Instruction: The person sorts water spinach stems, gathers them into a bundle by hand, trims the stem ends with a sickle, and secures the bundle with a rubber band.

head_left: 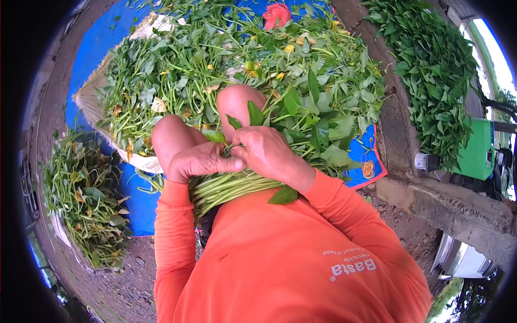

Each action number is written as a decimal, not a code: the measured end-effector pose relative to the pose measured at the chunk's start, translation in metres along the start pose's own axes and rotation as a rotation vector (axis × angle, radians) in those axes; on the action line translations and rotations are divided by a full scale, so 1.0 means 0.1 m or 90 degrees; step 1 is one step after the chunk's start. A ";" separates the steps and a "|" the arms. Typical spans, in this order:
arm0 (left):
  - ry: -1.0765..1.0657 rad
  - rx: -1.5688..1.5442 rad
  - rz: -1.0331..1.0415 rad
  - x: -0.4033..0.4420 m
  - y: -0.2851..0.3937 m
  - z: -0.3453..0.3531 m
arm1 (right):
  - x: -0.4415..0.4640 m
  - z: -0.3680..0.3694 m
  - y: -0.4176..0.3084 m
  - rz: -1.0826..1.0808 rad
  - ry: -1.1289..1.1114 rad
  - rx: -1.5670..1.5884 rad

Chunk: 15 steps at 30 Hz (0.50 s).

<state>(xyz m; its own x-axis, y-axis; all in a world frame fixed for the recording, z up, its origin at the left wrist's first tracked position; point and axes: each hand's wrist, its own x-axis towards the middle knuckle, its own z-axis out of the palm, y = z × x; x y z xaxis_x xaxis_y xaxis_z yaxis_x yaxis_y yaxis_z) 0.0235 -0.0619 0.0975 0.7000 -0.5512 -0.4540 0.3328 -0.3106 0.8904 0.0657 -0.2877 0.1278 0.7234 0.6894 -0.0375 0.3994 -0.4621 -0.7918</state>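
My left hand (202, 160) and my right hand (266, 153) meet above my lap, fingers closed and thumbs close together. Between their fingertips is a leafy green stem (228, 146), partly covered by the fingers. Across my lap, under both hands, lies a thick bundle of long pale-green stems (231, 188), its leaves (328, 134) spreading to the right. One loose leaf (283, 195) rests against my orange shirt below the right wrist. Beyond my bare knees a wide heap of leafy greens (183, 70), with some yellowed leaves, covers the ground sheet.
A blue tarp (89, 59) lies under the heap, with rubber bands (368, 169) at its right corner. Another pile of greens (83, 199) is at left. Dark-leaved bunches (431, 81) line a ledge at right, near a green container (476, 148). A pink bag-like item (277, 16) sits at the back.
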 end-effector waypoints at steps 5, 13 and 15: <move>0.068 0.007 -0.236 -0.11 -0.09 0.01 | 0.02 -0.10 -0.07 -0.142 0.206 -0.010; 0.077 0.133 -0.237 -0.08 0.28 0.06 | -0.56 -0.31 -0.41 -0.176 -0.082 -0.285; -0.014 0.183 -0.225 0.00 0.26 -0.02 | -0.63 -0.30 -0.48 -0.179 -0.044 -0.297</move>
<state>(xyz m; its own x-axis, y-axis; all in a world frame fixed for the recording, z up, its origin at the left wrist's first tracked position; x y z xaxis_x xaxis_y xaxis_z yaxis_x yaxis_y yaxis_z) 0.0337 -0.0683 0.1203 0.5608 -0.3884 -0.7312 0.3580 -0.6826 0.6371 0.0175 -0.3260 0.1862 0.5204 0.8498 0.0839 0.7909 -0.4427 -0.4226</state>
